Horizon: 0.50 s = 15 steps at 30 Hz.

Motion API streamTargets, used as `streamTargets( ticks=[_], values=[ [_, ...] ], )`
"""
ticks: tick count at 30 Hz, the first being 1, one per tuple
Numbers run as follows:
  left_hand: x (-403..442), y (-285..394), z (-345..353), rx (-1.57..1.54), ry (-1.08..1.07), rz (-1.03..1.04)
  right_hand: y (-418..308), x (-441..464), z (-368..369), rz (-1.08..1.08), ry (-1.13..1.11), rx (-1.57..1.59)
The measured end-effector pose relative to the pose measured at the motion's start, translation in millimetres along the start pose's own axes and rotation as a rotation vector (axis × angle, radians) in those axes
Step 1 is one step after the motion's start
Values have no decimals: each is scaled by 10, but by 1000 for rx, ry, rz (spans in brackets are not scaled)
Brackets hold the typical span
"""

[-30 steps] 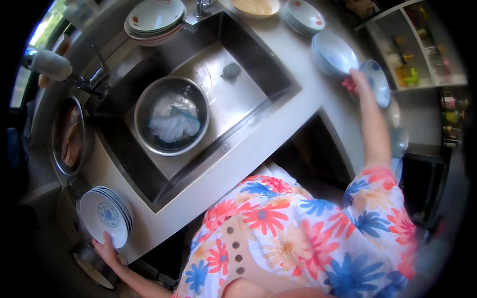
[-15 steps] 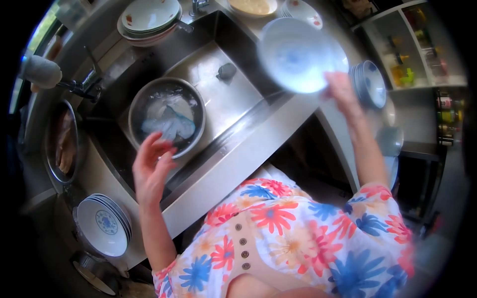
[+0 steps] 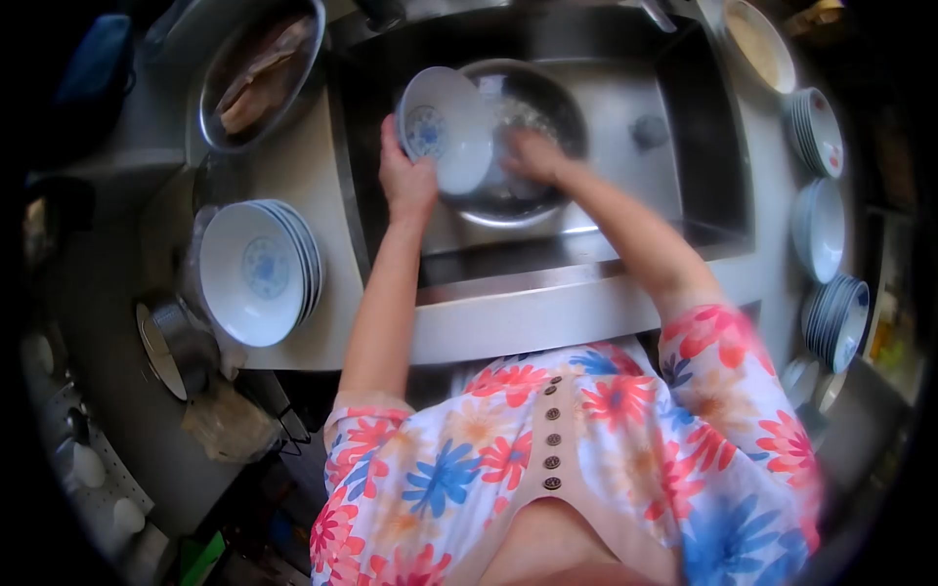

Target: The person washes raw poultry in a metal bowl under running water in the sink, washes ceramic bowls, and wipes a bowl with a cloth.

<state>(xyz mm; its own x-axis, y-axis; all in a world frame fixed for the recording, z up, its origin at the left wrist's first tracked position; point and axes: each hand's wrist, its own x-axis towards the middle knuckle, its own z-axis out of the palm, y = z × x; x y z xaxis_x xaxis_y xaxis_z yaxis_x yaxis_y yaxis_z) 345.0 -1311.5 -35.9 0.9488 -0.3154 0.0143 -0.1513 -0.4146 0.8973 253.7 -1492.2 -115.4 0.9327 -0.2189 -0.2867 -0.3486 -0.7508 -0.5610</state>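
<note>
My left hand (image 3: pixel 405 181) grips the rim of a white bowl (image 3: pixel 464 146) with a blue pattern inside. The bowl is tilted above the left side of a round metal basin (image 3: pixel 572 103), which stands in the sink (image 3: pixel 625 190). Down in the basin, my right hand (image 3: pixel 535 156) reaches into water with whitish suds. Its fingers are blurred and partly hidden, so whether they hold anything does not show. On the left counter, a leaning stack of white bowls (image 3: pixel 256 273) with blue patterns sits near my left forearm.
An oval metal dish (image 3: pixel 262 78) with long brownish food lies at upper left. Along the right counter stand a bowl of pale contents (image 3: pixel 757 44), stacked plates (image 3: pixel 816 132), a single bowl (image 3: pixel 819 230) and stacked blue-rimmed bowls (image 3: pixel 836 322). A pot (image 3: pixel 176 347) is at lower left.
My view has turned left. My right hand has let go of the large white bowl at the right and moved into the basin. My left hand, empty before, has taken hold of a patterned bowl.
</note>
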Motion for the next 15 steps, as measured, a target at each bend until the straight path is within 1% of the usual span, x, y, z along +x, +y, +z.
streamTargets(
  ticks=[1,3,4,6,7,8,11,12,14,15],
  values=[
    [7,31,42,166,38,-1,-38,17,47,-16,-112,-105],
    [64,6,103,312,-25,-21,-93,31,115,-41,-335,-328],
    [69,13,137,332,-63,-66,-67,65,70,-80,-376,-348],
    [88,-4,228,341,-114,-149,219,158,53,121,-191,-74],
    [107,-80,298,328,-121,-191,215,180,-17,217,-96,63],
    [138,-152,358,315,-129,-231,207,150,-60,146,32,106],
    [236,-208,463,321,-116,-217,-219,-114,-278,-102,188,244],
    [277,-191,493,326,-126,-221,-258,-129,-275,-205,190,262],
    [292,-166,561,348,-135,-242,-362,-154,-291,-138,172,339],
    [262,-168,608,337,-104,-202,-505,-163,-273,-116,151,386]
  ],
)
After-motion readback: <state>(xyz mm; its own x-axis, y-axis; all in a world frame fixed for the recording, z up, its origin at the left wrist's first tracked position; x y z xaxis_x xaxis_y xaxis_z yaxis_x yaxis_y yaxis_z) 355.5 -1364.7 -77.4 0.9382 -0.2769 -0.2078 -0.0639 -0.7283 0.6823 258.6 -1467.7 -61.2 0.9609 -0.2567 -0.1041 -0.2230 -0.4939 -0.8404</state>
